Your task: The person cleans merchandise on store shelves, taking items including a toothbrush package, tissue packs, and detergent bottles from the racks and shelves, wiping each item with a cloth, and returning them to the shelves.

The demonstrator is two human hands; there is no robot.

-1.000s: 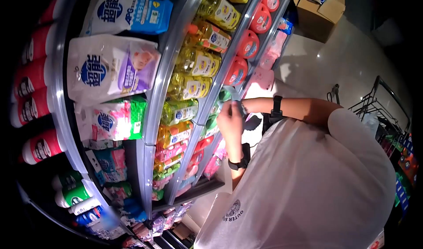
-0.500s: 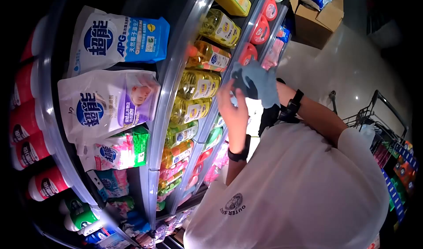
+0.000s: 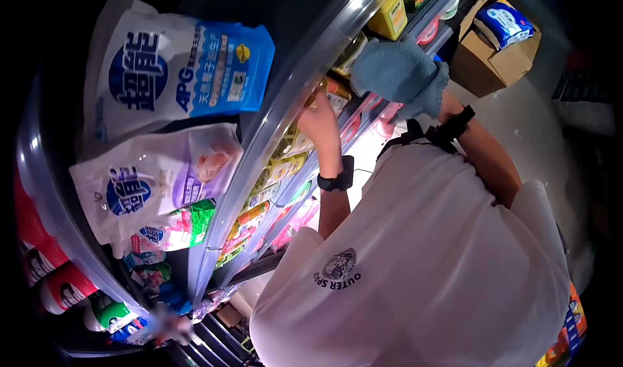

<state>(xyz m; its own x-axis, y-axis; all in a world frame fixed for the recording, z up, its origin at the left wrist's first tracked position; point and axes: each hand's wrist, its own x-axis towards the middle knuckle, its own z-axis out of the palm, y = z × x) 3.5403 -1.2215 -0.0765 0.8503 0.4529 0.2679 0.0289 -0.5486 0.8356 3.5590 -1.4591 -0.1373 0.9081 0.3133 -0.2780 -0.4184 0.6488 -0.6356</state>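
Note:
My left hand, with a black band on its wrist, reaches to the shelf edge. Its fingers close around the cap end of a dish soap bottle with amber liquid, partly hidden by the shelf lip. A blue-grey cloth drapes over my right hand, which grips it from beneath; most of those fingers are covered. The cloth is beside the row of bottles, close to a yellow jug. More yellow soap bottles stand in line below my left hand.
Large detergent pouches, one white and blue and one white and purple, stand on the nearer shelf. A clear shelf rail runs between them and the bottles. An open cardboard box holds a blue pack on the floor.
My left hand has moved away from the cloth to the bottle on the shelf. The cloth has shifted up and right with my right hand, and the view has turned.

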